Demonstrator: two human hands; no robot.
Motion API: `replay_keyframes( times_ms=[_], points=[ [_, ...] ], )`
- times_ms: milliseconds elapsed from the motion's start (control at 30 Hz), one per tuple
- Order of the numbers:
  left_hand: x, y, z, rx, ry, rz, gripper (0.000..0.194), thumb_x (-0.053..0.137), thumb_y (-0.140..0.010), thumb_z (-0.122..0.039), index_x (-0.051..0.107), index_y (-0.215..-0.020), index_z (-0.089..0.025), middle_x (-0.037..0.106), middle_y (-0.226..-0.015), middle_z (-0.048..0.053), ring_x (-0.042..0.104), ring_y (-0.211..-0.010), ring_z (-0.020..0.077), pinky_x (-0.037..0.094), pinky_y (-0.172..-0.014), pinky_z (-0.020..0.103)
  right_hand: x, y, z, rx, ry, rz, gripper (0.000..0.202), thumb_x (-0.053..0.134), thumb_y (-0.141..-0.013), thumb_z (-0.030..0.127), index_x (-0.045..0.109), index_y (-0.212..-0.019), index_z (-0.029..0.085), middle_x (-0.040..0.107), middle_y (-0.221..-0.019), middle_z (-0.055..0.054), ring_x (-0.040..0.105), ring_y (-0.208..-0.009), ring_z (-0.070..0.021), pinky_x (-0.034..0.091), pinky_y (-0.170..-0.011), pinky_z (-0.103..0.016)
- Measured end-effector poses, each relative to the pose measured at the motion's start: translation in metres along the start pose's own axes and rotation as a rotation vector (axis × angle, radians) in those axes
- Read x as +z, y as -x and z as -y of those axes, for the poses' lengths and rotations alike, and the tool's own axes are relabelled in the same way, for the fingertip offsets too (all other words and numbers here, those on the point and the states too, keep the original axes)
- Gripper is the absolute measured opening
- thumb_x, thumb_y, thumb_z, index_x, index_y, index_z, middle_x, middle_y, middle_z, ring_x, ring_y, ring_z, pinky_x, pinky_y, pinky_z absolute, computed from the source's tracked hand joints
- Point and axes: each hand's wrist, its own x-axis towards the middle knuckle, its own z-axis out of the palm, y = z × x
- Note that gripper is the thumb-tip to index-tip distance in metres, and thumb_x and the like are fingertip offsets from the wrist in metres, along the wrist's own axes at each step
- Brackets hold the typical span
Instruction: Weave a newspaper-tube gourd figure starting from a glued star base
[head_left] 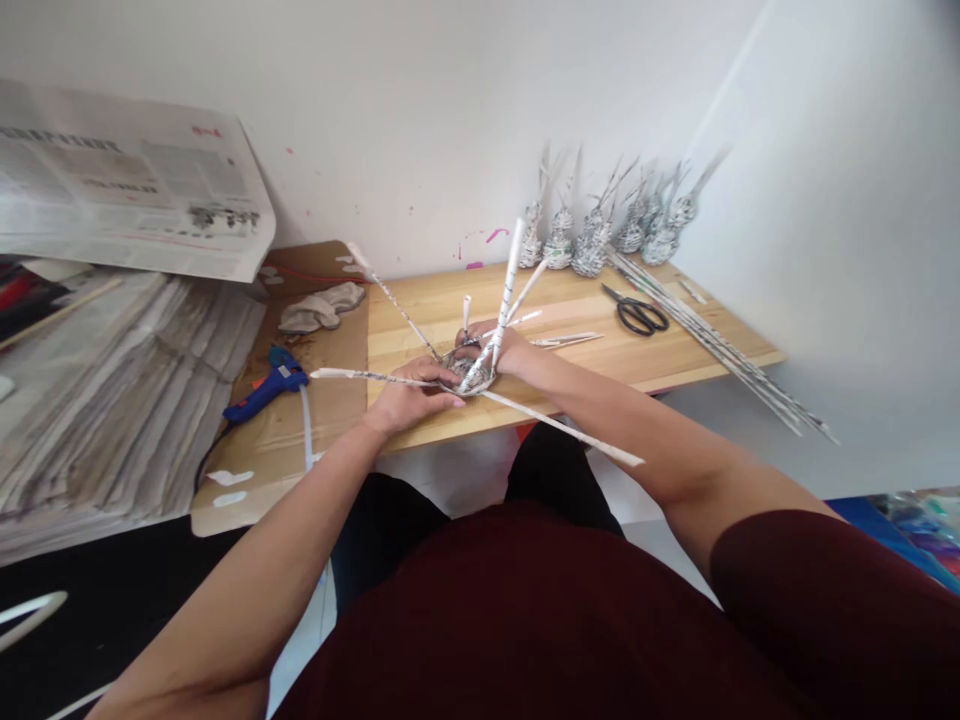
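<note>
A small round weave of rolled newspaper lies near the front edge of the wooden table, with several paper tubes sticking out of it in all directions. My left hand grips its left rim, thumb at the front and fingers on top. At its far right side, my right hand is closed around the rim and a tube; some of its fingertips are hidden behind the upright tubes. One long tube points toward my right forearm.
Black scissors, long paper tubes and several woven paper pieces stand or lie to the right. On the left are a blue glue gun, a glove and a tall newspaper stack.
</note>
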Motion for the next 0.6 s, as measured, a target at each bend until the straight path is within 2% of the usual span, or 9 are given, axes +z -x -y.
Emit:
replay_keyframes(
  times_ms=[133,233,300,367,433,533,600],
  points=[
    [0.007,0.000,-0.003,-0.034,-0.035,-0.050,0.028,0.076,-0.073,-0.047,0.074,-0.081,-0.020,0.068,-0.083,0.005,0.062,-0.078,0.0174,0.051,-0.075,0.030,-0.003,0.000,-0.001,-0.058,0.013,0.006,0.016,0.062,-0.085,0.028,0.074,-0.085,0.017,0.074,-0.096,-0.007,0.066,-0.092,-0.0186,0.047,-0.083,-0.024],
    [0.008,0.002,-0.006,-0.034,-0.061,-0.057,0.024,0.074,-0.076,-0.044,0.073,-0.079,-0.020,0.069,-0.082,0.005,0.063,-0.082,0.0185,0.051,-0.081,0.032,-0.007,0.001,0.003,-0.013,0.004,-0.009,0.017,0.063,-0.085,0.030,0.073,-0.088,0.017,0.074,-0.094,-0.006,0.067,-0.089,-0.0174,0.047,-0.079,-0.023],
    [0.001,0.004,-0.008,-0.015,-0.008,-0.008,0.023,0.075,-0.075,-0.041,0.073,-0.083,-0.020,0.071,-0.088,0.007,0.064,-0.089,0.0202,0.051,-0.088,0.035,-0.008,0.002,0.006,0.011,-0.025,-0.007,0.014,0.064,-0.085,0.028,0.072,-0.087,0.017,0.075,-0.093,-0.005,0.067,-0.089,-0.0168,0.047,-0.079,-0.022],
    [-0.012,0.008,-0.008,-0.006,0.094,0.080,0.028,0.075,-0.074,-0.040,0.074,-0.094,-0.020,0.072,-0.105,0.009,0.065,-0.101,0.0223,0.049,-0.097,0.037,-0.009,0.002,0.007,0.031,-0.054,0.008,0.011,0.066,-0.083,0.025,0.072,-0.085,0.016,0.075,-0.090,-0.004,0.067,-0.085,-0.0167,0.048,-0.077,-0.021],
    [-0.027,0.013,-0.004,-0.067,0.186,0.118,0.037,0.074,-0.076,-0.040,0.072,-0.107,-0.020,0.068,-0.120,0.011,0.063,-0.109,0.0237,0.048,-0.099,0.038,-0.009,0.001,0.008,0.036,-0.067,0.026,0.009,0.067,-0.082,0.021,0.072,-0.085,0.014,0.074,-0.087,-0.005,0.067,-0.081,-0.0163,0.049,-0.074,-0.022],
    [-0.043,0.013,0.005,-0.319,0.353,-0.095,0.048,0.075,-0.073,-0.042,0.067,-0.115,-0.019,0.067,-0.122,0.012,0.069,-0.095,0.0218,0.056,-0.087,0.038,-0.012,0.002,0.012,0.040,-0.071,0.027,0.013,0.067,-0.082,0.019,0.072,-0.090,0.009,0.074,-0.088,-0.007,0.066,-0.080,-0.0153,0.048,-0.074,-0.022],
    [-0.044,0.007,0.009,-0.449,0.452,-0.201,0.054,0.078,-0.069,-0.044,0.066,-0.114,-0.018,0.067,-0.121,0.013,0.070,-0.088,0.0202,0.057,-0.082,0.037,-0.015,0.003,0.016,0.033,-0.062,0.033,0.015,0.066,-0.083,0.018,0.072,-0.092,0.007,0.074,-0.090,-0.008,0.065,-0.081,-0.0147,0.047,-0.076,-0.021]
  ],
)
